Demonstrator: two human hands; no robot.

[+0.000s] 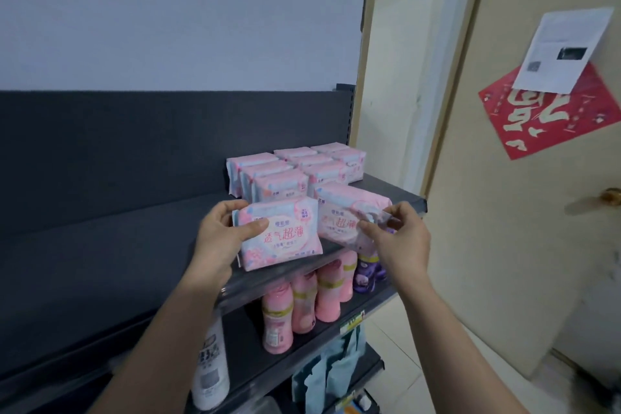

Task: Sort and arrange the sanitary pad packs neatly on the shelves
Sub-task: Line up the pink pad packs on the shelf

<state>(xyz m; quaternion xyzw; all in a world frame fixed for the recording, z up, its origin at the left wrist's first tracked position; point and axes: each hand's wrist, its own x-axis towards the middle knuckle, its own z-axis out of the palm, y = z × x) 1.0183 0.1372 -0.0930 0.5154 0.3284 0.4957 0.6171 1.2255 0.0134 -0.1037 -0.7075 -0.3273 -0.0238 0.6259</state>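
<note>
Pink-and-white sanitary pad packs with pale blue trim sit near the right end of the dark grey top shelf point(134, 245). Several matching packs point(295, 168) stand on edge in three tight rows running from the middle of the shelf towards its back right corner. At the front edge, one pack point(279, 233) stands upright facing forward with red lettering on its face, gripped at its left end by the left hand point(221, 232). Just to its right, a second pack point(339, 215) is tilted and raised off the shelf, pinched at its right end by the right hand point(396, 239).
</note>
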